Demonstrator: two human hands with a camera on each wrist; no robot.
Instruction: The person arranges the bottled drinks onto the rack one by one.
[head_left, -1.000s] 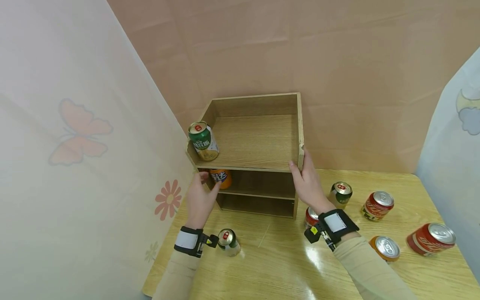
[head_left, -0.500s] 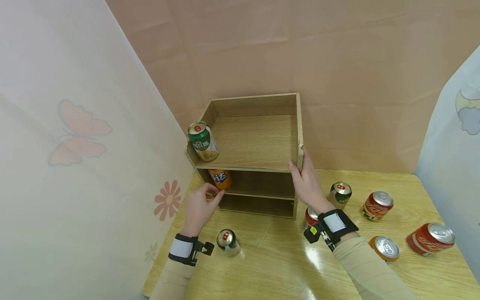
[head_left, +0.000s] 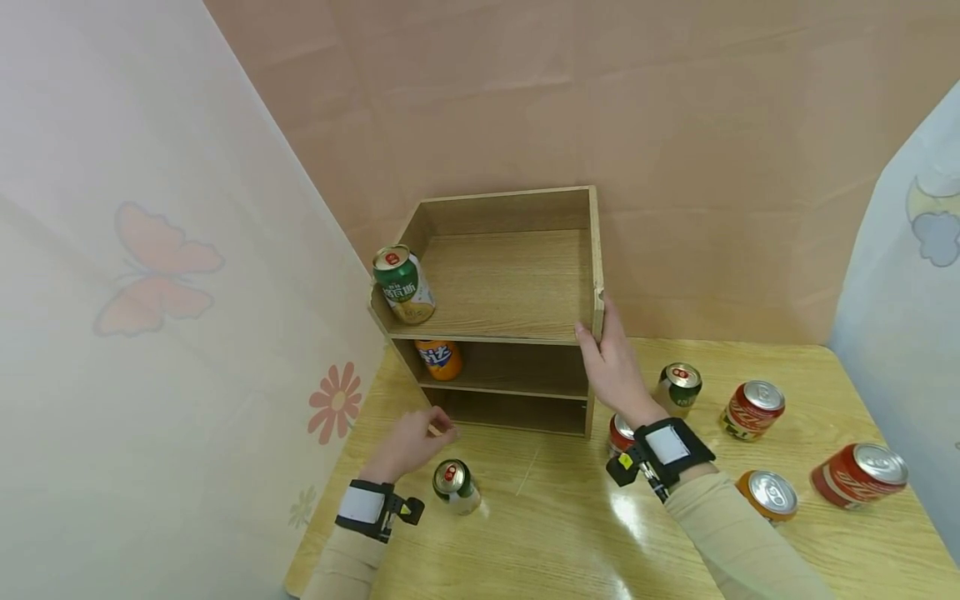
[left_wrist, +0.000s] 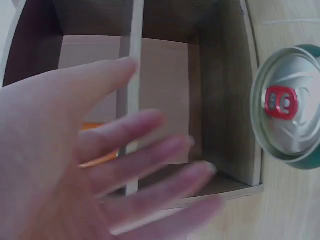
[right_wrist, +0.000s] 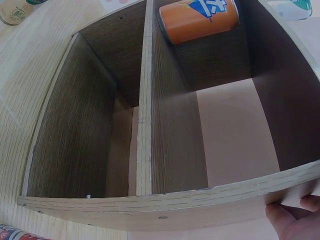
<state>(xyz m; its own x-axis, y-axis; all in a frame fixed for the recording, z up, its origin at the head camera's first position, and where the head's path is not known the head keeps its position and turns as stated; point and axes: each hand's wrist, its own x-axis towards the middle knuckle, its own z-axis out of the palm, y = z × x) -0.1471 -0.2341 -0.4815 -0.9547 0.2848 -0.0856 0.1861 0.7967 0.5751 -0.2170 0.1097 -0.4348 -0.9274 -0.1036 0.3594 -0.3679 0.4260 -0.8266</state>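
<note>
While our right hand [head_left: 618, 371] grips the right side of the shelf unit [head_left: 510, 279], we would do well to brace it gently, without tipping. Before the shelf unit's left end stands a green-and-white can [head_left: 457, 490]; our left hand [head_left: 408, 442] is near it, fingers loosely spread, holding nothing. We'd best wrap that can's sides evenly before lifting.
</note>
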